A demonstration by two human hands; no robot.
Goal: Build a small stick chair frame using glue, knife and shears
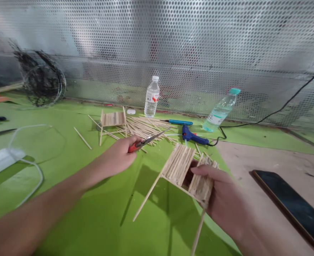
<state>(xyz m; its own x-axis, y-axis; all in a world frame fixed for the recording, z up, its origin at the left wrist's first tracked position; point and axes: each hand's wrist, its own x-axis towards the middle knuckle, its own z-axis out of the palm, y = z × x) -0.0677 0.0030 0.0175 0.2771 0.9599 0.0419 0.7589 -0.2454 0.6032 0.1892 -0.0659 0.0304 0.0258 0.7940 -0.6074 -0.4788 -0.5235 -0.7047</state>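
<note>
- Stick frame (179, 163), held above the green tabletop (98, 220) in the right hand (224, 195): two slatted panels parted by a gap, two long legs slanting down toward the near edge.
- Right hand closed on the panel nearest the palm, thumb over the slats.
- Left hand (122, 151) wrapped around one red-handled tool (151, 139), pointed end aimed toward the loose sticks and apart from the held piece; cannot tell whether scissors or pliers.
- Step in hand, judging by the pose: steadying and looking over the piece, with the tool at the ready.
- Next move, by the same judgement: calling for a firm but light hold on thin wood, plus a clear line to the gap before bringing the tip near.
- Counted in slatted work: two pieces, one in hand and a second frame (113, 119) standing beside the stick pile (139, 126); pile too tangled to count.
- Counted beyond: two bottles, one white-capped (151, 101) and one teal-capped (221, 110); one blue glue gun (191, 136); one blue-handled tool (180, 122); one phone (287, 202); one lone stick (82, 138); one wire coil (44, 80) near the perforated screen (189, 42).
</note>
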